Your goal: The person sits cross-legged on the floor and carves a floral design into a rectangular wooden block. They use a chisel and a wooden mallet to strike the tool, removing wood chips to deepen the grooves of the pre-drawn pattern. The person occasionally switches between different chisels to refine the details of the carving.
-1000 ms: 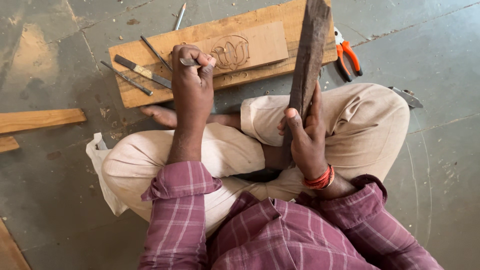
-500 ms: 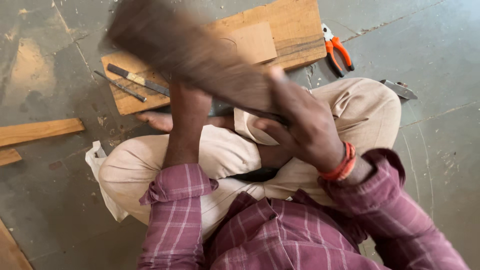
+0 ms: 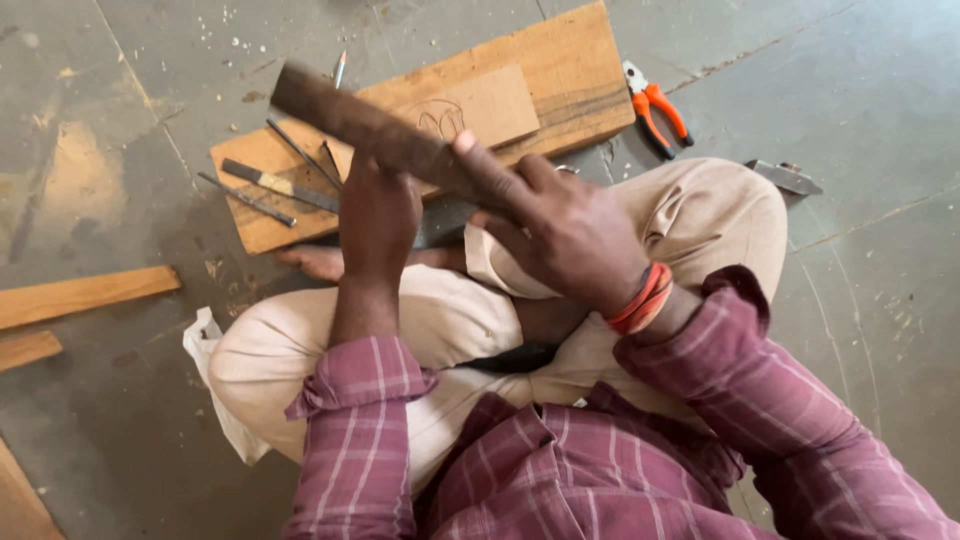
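Right hand [image 3: 565, 235], fingers wrapped around the lower end of a dark wooden mallet [image 3: 375, 135], which slants up and to the left across a thick wooden plank [image 3: 575, 75]. Left hand [image 3: 378, 215], curled into a fist below the mallet; what it grips cannot be told. A thin panel with a pencilled outline [image 3: 470, 108] lies on the plank, chisels [image 3: 280, 185] at its left end. Orange-handled pliers [image 3: 655, 108] lie on the floor [image 3: 850, 80], right of the plank.
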